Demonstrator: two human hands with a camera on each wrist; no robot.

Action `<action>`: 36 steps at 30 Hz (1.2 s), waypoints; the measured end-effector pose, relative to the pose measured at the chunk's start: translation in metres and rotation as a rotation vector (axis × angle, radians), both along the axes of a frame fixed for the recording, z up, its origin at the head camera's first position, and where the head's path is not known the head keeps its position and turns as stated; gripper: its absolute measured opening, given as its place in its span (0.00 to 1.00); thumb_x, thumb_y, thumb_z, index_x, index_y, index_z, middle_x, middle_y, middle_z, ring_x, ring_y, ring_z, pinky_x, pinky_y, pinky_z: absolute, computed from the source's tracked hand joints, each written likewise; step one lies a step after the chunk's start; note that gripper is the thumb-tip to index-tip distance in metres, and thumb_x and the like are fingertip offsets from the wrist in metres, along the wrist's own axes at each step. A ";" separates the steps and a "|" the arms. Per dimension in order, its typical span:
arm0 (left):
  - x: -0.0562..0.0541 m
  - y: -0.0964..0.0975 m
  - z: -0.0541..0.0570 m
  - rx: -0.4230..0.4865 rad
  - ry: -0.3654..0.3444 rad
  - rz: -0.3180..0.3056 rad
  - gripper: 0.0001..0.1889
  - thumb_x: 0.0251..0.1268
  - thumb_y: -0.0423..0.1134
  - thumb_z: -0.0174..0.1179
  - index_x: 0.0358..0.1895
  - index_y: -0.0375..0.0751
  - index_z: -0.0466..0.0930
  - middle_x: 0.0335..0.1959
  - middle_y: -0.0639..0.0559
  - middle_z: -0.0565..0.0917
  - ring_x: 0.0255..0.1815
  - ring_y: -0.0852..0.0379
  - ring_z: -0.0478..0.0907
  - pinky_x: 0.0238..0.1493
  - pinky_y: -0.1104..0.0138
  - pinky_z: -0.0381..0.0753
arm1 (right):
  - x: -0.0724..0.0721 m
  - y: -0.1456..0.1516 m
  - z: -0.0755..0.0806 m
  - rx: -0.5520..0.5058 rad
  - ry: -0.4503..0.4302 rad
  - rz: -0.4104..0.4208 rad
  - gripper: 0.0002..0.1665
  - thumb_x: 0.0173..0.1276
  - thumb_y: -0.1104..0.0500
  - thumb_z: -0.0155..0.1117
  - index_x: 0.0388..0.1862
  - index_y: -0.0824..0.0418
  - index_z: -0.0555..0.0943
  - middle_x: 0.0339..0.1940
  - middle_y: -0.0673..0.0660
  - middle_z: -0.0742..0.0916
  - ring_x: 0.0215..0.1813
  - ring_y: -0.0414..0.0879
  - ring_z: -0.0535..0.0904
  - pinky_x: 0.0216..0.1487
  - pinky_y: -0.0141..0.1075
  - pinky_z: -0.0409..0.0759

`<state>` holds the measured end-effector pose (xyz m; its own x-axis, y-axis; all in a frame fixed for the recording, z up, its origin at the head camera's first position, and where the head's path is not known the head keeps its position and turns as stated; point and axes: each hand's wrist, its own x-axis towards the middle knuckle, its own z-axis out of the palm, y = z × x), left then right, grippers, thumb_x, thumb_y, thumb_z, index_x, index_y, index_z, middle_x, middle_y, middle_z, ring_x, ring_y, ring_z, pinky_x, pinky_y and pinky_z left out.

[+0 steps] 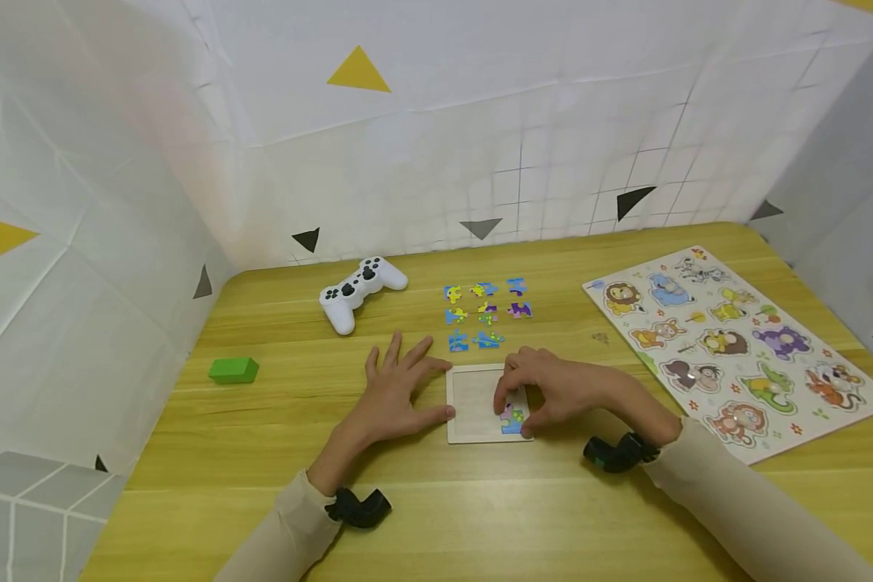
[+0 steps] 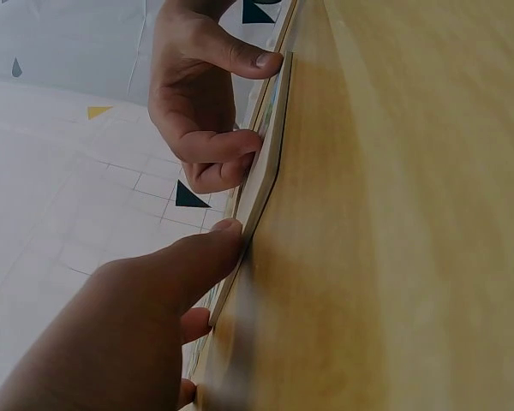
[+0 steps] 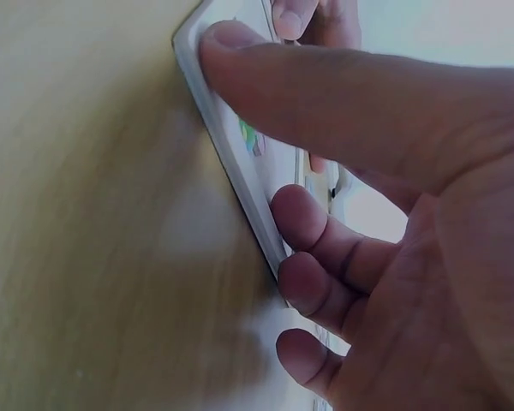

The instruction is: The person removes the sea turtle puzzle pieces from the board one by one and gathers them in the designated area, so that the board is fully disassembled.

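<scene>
A small shallow wooden puzzle tray (image 1: 473,408) lies on the table between both hands. Colourful jigsaw pieces (image 1: 512,422) sit in its lower right corner. My left hand (image 1: 393,398) is spread flat at the tray's left side, thumb and index fingertip touching the edge. Over the right side arches my right hand (image 1: 553,384), fingers bent down and thumb at the lower right rim, with the pieces between the fingertips and thumb. In the right wrist view the thumb (image 3: 248,64) lies across the rim, partly hiding the pieces. Above the tray, several loose jigsaw pieces (image 1: 487,339) lie in rows.
A white game controller (image 1: 360,288) lies at the back left, and a green block (image 1: 234,370) stands near the left edge. On the right is a large animal puzzle board (image 1: 727,347), close to my right forearm. White patterned sheets (image 1: 422,178) enclose the table (image 1: 436,517).
</scene>
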<state>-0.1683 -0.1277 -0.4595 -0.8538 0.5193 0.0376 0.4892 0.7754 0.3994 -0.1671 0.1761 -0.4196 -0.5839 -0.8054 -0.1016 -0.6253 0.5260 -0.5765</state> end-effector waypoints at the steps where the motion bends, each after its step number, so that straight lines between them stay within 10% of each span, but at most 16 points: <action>1: 0.000 0.000 0.000 -0.001 0.001 0.000 0.33 0.58 0.73 0.60 0.68 0.72 0.72 0.84 0.54 0.55 0.85 0.31 0.35 0.75 0.31 0.31 | 0.000 0.000 0.000 0.002 0.002 0.002 0.21 0.54 0.50 0.82 0.47 0.39 0.85 0.42 0.46 0.80 0.49 0.44 0.68 0.51 0.38 0.64; 36: -0.001 0.000 -0.003 -0.029 0.012 0.010 0.34 0.58 0.74 0.59 0.68 0.73 0.71 0.84 0.56 0.55 0.85 0.32 0.36 0.76 0.31 0.33 | 0.000 -0.001 0.003 0.020 -0.020 0.021 0.24 0.53 0.52 0.83 0.48 0.38 0.84 0.43 0.45 0.80 0.49 0.43 0.68 0.51 0.40 0.62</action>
<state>-0.1694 -0.1273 -0.4622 -0.8585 0.5117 0.0328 0.4859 0.7913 0.3713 -0.1667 0.1752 -0.4168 -0.5647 -0.8150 -0.1296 -0.6245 0.5247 -0.5785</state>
